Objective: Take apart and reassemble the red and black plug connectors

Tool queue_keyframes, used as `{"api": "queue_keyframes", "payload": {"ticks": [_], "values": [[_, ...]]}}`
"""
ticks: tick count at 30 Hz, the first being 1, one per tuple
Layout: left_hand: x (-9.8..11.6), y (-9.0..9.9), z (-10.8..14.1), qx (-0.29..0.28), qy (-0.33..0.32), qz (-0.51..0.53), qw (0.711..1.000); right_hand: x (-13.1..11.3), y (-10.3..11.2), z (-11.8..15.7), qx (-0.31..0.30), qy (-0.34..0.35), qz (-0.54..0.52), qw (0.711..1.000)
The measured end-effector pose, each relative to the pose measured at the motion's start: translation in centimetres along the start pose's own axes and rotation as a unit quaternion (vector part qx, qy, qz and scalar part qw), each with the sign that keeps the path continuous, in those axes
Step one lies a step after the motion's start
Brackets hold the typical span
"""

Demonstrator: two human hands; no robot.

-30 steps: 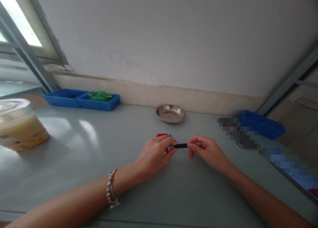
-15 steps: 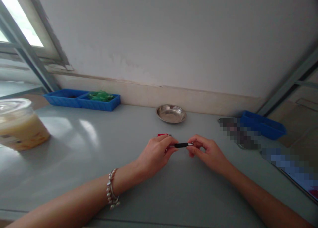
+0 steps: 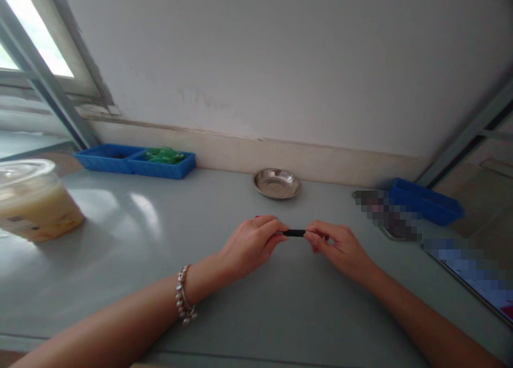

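Black rod (image 3: 295, 233), ends hidden by left hand (image 3: 249, 246) and right hand (image 3: 341, 246), tub (image 3: 40, 208) cut off left

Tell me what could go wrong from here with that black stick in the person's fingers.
1. The black stick is pinched by the fingertips of the left hand and right hand, so it might slip and drop onto the tabletop.
2. A red item mostly hidden behind the left hand could get knocked.
3. The bracelet on the left wrist has hanging beads that might snag on something.
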State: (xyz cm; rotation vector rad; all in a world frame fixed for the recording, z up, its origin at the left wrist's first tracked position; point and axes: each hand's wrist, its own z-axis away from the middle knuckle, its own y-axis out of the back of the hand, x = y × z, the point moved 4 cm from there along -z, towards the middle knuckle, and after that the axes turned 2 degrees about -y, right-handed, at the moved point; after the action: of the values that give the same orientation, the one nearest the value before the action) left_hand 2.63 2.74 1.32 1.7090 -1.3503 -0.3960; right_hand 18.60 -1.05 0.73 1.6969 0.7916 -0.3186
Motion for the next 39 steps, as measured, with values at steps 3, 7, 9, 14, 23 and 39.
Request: {"api": "queue_keyframes", "payload": {"ticks": [3, 7, 9, 14, 23, 39], "values": [[-1.6, 0.4, -0.4, -0.015, 0.045, -0.050, 0.998, 0.6, 0.4, 0.0, 0.041, 0.002, 0.044, 0.998], [-4.2, 1.2, -1.0, -0.018, 0.150, -0.141, 0.978, 2.1, 1.4, 0.0, 0.091, -0.024, 0.141, 0.985], [-5.1, 1.3, -1.0, -0.036, 0.178, -0.164, 0.970, 3.1, 1.8, 0.0, 0.100, -0.059, 0.192, 0.974], [-6.4, 0.4, -0.7, -0.090, 0.186, -0.132, 0.970, 4.8, 1.4, 0.2, 0.070, -0.101, 0.262, 0.957], [-7.2, -0.5, -0.7, -0.120, 0.175, -0.089, 0.973, 6.5, 0.2, -0.3, 0.014, -0.097, 0.200, 0.975], [-4.4, 0.1, -0.9, -0.117, 0.087, -0.115, 0.983, 6.8, 0.4, -0.2, 0.043, -0.114, 0.208, 0.970]]}}
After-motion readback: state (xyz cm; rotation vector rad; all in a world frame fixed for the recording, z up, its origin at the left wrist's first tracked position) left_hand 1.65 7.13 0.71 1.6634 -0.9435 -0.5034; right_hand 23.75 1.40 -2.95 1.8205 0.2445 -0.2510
